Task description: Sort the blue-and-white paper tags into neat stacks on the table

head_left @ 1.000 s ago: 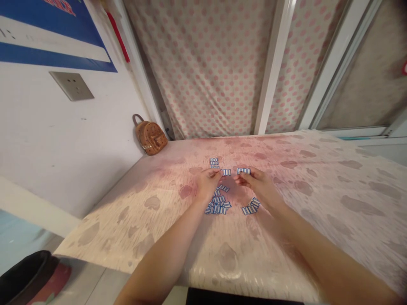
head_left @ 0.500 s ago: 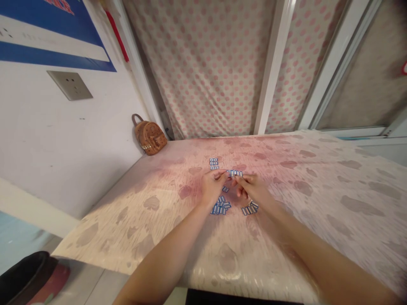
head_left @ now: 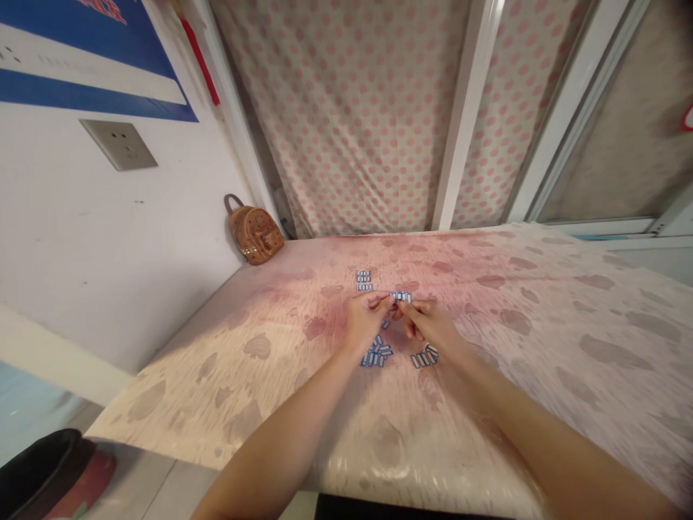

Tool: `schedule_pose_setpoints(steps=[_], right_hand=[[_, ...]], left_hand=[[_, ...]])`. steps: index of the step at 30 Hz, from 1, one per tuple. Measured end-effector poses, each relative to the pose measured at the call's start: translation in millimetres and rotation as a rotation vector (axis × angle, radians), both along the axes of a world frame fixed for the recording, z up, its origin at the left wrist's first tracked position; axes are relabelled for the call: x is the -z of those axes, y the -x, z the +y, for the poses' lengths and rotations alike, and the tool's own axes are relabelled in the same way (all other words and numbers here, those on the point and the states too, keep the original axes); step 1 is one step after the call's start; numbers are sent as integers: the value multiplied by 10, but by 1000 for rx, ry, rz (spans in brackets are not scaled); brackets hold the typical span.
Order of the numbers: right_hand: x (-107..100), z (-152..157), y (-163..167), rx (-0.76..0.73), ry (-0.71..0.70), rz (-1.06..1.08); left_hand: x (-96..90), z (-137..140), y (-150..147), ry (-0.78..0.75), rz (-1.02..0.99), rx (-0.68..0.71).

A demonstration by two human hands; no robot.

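Between my two hands is a short row of small white tiles with blue edges (head_left: 401, 297), held just above the table. My left hand (head_left: 366, 315) is closed, its thumb and fingertips pinching the row's left end. From the right, my right hand (head_left: 427, 319) grips the same row with thumb and fingers, its lower fingers curled. Just beyond my left hand lies a neat block of tiles (head_left: 364, 277). A loose tile (head_left: 385, 325) shows below the fingers. Nearer to me are a jumbled pile of tiles (head_left: 375, 355) and, by my right wrist, a slanted group of tiles (head_left: 422, 359).
The table (head_left: 260, 404) has a patterned, glossy cover. A small brown backpack-shaped bag (head_left: 256, 232) stands at its far left corner against the wall. Behind the table hangs a dotted curtain (head_left: 368, 115). A dark-rimmed bin (head_left: 59, 469) is on the floor at the lower left.
Both hands stay almost in place, still holding the row of tiles. My left hand has shifted very slightly right, covering more of the loose tile beneath. The other tiles look unmoved.
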State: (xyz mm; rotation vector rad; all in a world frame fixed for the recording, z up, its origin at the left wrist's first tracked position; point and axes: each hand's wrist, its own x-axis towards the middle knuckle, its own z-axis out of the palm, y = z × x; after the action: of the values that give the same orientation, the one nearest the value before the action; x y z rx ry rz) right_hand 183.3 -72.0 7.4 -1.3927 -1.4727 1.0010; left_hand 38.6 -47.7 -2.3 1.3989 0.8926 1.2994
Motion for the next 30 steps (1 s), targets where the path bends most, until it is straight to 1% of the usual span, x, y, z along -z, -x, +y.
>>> schedule_pose_setpoints(steps=[5,8,9,12,14,16,18,21,26,28,30], right_hand=[[41,13,-17,-4,-30,-38],[102,36,-36,29,-61,-117],[119,41,-42,65,-103,-152],[131,41,-55,192,-296,-259],[105,26,-58,203,-391,-324],[73,8,-57,155,-437,-388],[56,-4,-51,109,-464,-425],[69,-1,-42,76,-495,-421],[138,45,-48,131,-484,-362],[179,75,-51,150,-467,-352],[227,105,-36,117,-442,-399]], left_hand=[[14,10,-1,-9,37,-7],[13,21,-2,10,36,-29],[12,27,-2,27,29,-42],[8,45,5,103,-6,-72],[1,47,15,143,-38,-65],[-12,38,26,167,-73,-42],[-28,22,35,189,-106,-26],[-53,-3,38,225,-127,-37],[-89,15,53,207,-97,-54],[-103,59,87,186,-97,-105],[-115,117,138,166,-113,-175]])
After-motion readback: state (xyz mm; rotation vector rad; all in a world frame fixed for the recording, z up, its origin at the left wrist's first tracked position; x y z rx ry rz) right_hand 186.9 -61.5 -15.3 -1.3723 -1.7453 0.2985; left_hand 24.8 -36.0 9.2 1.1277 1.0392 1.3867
